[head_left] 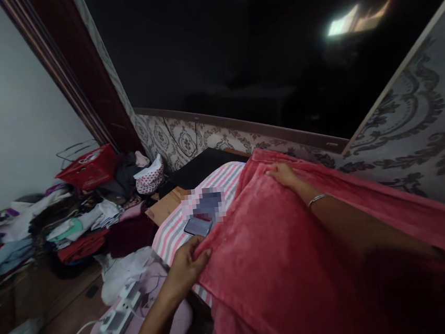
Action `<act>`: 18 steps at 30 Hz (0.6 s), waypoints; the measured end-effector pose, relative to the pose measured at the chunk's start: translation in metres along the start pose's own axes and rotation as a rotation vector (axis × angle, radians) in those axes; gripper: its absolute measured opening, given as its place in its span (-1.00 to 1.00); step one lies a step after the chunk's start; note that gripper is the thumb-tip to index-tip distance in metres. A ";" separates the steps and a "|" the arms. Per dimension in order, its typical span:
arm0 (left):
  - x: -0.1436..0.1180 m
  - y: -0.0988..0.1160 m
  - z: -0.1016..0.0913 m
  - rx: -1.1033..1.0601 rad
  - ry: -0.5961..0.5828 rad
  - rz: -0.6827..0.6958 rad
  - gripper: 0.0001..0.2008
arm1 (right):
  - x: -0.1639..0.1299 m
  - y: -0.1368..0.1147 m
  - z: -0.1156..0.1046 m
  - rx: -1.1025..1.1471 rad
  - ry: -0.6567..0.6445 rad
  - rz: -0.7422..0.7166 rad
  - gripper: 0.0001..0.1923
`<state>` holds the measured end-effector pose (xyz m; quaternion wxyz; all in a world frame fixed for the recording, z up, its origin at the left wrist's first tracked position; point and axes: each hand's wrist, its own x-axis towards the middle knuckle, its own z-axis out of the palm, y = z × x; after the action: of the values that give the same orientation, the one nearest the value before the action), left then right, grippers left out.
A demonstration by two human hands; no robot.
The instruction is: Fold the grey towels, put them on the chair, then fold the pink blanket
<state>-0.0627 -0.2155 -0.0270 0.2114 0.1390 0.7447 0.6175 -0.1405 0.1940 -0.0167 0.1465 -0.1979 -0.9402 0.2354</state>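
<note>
A large red plush blanket (278, 256) spreads across the right half of the view, over a striped cloth (219, 178) of pink, grey and white. My left hand (187, 267) pinches the blanket's near left corner between thumb and fingers. Farther back, my right hand (284, 174) grips the blanket near its far edge; a silver bangle sits on that wrist. Just beyond my left hand, a phone (199, 226) lies on the striped cloth. Part of the area by the phone is blurred out.
A big dark television (235, 55) hangs on the patterned wall. To the left are heaps of folded clothes (84, 243) and a red basket (89, 169). A white power strip (115, 324) with cords lies at the lower left. A wooden board (167, 204) sticks out beside the striped cloth.
</note>
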 end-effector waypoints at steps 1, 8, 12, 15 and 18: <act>0.001 -0.004 -0.002 0.011 0.002 -0.002 -0.57 | -0.004 0.004 0.009 -0.010 -0.020 -0.002 -0.76; 0.001 -0.006 -0.005 0.123 0.051 0.003 -0.50 | -0.003 0.016 0.014 -0.066 -0.102 -0.097 -0.78; 0.008 -0.012 -0.008 0.225 0.051 0.023 -0.43 | -0.017 0.037 -0.006 -0.086 -0.156 -0.115 -0.63; 0.015 -0.023 -0.012 0.263 0.057 0.073 -0.41 | -0.041 0.069 -0.031 -0.115 -0.185 -0.062 -0.64; 0.021 -0.031 -0.016 0.318 0.102 0.129 -0.47 | -0.077 0.110 -0.067 -0.151 -0.195 0.012 -0.64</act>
<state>-0.0874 -0.2253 -0.0583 0.1084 0.1867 0.8324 0.5104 -0.0145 0.2746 -0.0292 0.0376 -0.1901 -0.9638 0.1830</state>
